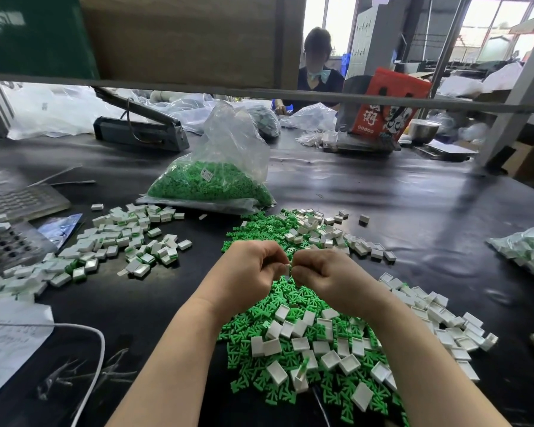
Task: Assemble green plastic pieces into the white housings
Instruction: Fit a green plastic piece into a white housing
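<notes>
While both hands meet mid-frame, left hand (249, 272) and right hand (320, 274) pinch one white housing (285, 268) between curled fingers; press the green piece in squarely.

- We record the left hand (249, 270) and right hand (323, 276) as bare: no gloves, rings or watch visible.
- We record both forearms, entering from 6 o'clock, as uncovered, no sleeve in frame.
</notes>
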`<state>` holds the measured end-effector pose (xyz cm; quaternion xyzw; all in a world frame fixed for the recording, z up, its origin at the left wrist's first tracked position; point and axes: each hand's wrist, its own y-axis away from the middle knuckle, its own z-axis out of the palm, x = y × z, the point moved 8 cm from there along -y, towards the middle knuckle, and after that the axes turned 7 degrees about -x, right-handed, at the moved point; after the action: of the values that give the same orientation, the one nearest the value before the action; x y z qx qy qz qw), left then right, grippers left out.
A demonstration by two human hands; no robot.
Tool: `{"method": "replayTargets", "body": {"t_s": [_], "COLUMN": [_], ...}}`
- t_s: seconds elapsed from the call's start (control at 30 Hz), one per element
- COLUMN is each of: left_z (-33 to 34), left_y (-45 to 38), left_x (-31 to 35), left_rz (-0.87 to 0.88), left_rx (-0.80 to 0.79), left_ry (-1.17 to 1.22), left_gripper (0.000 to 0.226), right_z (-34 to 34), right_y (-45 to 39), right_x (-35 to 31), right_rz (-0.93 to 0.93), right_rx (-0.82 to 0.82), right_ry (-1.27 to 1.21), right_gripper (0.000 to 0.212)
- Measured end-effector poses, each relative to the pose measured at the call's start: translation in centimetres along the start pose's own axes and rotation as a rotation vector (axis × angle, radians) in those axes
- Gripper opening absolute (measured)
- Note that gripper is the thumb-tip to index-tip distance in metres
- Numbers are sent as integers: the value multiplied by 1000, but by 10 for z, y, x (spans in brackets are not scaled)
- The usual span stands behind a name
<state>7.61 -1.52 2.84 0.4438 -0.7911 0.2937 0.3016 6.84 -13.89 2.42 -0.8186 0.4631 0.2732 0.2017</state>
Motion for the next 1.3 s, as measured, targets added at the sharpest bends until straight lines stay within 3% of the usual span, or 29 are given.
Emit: {"method": "replayTargets", "body": {"t_s": [0.2,0.43,0.83,1.3], "left_z": [-5,-3,1,3], "left_y": [2,1,3,4], "left_x": [4,0,-9,-1], "left_rz": [33,25,-70,-25], "left_rx": [45,26,-33,-132], "left_ry": [10,-51,246,124], "left_gripper": [7,8,10,20], "right_z": [-2,1,2,9], "right_y": [0,-1,-2,0], "right_x": [0,-4,-4,-1], "right_rz": [-8,-13,12,30], "right_rx": [42,20,57,-63], "right_ry": [-42,63,-219,-291], "right_gripper": [27,16,24,32]}}
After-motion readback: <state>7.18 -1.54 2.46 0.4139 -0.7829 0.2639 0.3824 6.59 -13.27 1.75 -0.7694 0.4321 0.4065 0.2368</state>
